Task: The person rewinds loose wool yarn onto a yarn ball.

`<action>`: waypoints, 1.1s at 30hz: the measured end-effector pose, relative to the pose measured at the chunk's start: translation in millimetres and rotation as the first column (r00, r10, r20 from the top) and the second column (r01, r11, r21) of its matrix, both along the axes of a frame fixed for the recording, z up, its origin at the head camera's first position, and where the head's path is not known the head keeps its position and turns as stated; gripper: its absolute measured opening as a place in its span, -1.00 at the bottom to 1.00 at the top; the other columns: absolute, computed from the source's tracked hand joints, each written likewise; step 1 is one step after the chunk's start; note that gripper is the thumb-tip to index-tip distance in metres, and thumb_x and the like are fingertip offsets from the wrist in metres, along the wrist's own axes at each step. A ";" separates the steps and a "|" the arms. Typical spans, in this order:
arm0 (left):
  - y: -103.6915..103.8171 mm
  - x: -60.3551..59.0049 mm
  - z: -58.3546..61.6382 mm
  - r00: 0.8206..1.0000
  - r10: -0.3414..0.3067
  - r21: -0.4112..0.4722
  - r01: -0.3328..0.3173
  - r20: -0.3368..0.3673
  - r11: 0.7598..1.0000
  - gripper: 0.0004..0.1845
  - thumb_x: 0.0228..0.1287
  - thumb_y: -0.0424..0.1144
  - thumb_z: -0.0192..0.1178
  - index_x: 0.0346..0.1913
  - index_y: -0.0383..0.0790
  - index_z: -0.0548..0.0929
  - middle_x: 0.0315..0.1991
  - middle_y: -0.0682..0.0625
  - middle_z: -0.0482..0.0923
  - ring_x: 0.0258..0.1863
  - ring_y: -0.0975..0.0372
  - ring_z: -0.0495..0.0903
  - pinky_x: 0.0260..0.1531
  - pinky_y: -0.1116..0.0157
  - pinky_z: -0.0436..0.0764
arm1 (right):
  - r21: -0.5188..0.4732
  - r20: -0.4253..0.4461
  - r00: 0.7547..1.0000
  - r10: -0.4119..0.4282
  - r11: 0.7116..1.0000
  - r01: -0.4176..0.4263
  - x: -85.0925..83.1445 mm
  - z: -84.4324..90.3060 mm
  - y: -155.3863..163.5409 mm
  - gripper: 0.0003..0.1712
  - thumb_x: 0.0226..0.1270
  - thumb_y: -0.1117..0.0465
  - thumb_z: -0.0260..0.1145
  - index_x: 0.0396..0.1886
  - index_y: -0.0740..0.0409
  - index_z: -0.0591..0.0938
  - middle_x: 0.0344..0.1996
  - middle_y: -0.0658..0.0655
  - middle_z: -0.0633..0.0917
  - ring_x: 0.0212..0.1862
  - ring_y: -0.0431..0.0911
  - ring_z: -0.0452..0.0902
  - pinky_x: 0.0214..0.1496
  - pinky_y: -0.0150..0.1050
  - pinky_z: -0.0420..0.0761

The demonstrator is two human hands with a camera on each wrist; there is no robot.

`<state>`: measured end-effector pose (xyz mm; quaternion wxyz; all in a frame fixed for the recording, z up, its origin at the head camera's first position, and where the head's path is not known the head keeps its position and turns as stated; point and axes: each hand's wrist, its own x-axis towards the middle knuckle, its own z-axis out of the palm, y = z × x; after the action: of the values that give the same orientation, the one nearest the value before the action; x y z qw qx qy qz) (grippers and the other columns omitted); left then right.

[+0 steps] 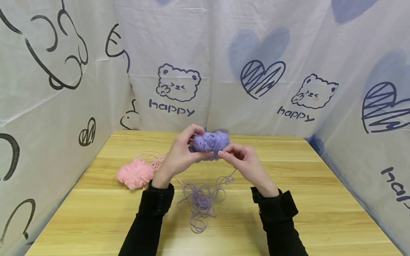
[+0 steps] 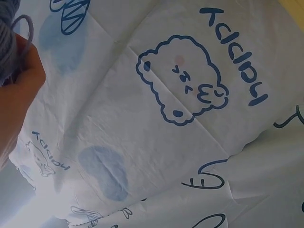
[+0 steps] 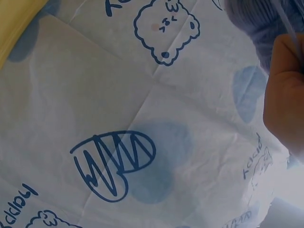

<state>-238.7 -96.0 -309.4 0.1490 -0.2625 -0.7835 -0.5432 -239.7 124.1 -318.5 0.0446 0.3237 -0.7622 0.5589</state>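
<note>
Left hand (image 1: 180,154), fingers curled, grips the purple yarn ball (image 1: 209,142) at frame centre, steadying it above the bench (image 1: 288,213); right hand (image 1: 245,161) pinches its strand, apparently to wind it. Pink yarn (image 1: 135,173) lies lower left, loose purple yarn (image 1: 200,199) below.

Both hands (image 1: 179,156) (image 1: 245,161) hold purple yarn ball (image 1: 209,142) above table (image 1: 288,199)

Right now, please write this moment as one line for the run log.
left hand: grips purple yarn ball | right hand: pinches its strand | loose purple yarn: on table | pink yarn ball: on table, untouched
</note>
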 end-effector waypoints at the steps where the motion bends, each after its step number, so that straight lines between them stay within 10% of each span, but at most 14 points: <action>1: 0.0 0.0 -0.2 1.000 -0.001 -0.019 0.001 -0.003 1.000 -0.45 -0.06 -0.44 0.45 0.02 -0.21 0.45 0.05 -0.14 0.50 -0.07 0.04 0.58 -0.15 0.20 0.69 | -0.010 -0.010 1.000 -0.008 1.000 0.008 0.7 1.0 1.0 -0.86 0.36 0.29 0.24 -0.31 0.31 0.62 -0.59 -0.02 0.39 -0.56 -0.19 0.20 -0.49 -0.33 0.25; 14: -0.6 3.9 -1.0 0.986 -0.166 -0.186 0.164 0.003 0.969 -0.45 -0.12 -0.45 0.46 -0.01 -0.13 0.51 -0.01 -0.04 0.55 -0.02 0.14 0.55 0.02 0.20 0.62 | -0.152 0.000 0.997 -0.080 0.985 0.079 0.8 5.2 10.7 -0.89 0.29 0.32 0.30 -0.36 0.32 0.61 -0.58 -0.08 0.52 -0.55 -0.25 0.25 -0.50 -0.36 0.34; 21: -3.7 6.1 -0.1 0.928 -0.369 -0.172 0.373 0.055 0.912 -0.49 -0.08 -0.42 0.46 -0.03 -0.14 0.51 -0.06 -0.05 0.55 -0.07 0.20 0.57 0.03 0.25 0.63 | -0.126 0.042 0.995 -0.087 0.988 0.092 -0.3 5.0 14.3 -0.84 0.23 0.23 0.38 -0.38 0.24 0.60 -0.61 -0.12 0.46 -0.55 -0.26 0.21 -0.49 -0.40 0.31; 33: -9.9 8.9 3.3 0.863 -0.504 -0.045 0.504 0.029 0.862 -0.49 -0.06 -0.50 0.42 0.00 -0.25 0.48 -0.02 -0.12 0.49 -0.02 0.18 0.53 0.09 0.20 0.59 | -0.143 0.068 0.998 -0.014 0.990 0.023 -5.6 0.3 10.0 -0.90 0.24 0.33 0.35 -0.44 0.23 0.58 -0.61 -0.10 0.54 -0.58 -0.29 0.29 -0.59 -0.40 0.33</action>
<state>-229.8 -105.9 -306.1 -0.0112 -0.4572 -0.7025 -0.5454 -245.2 134.1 -318.2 0.0472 0.2936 -0.7241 0.6223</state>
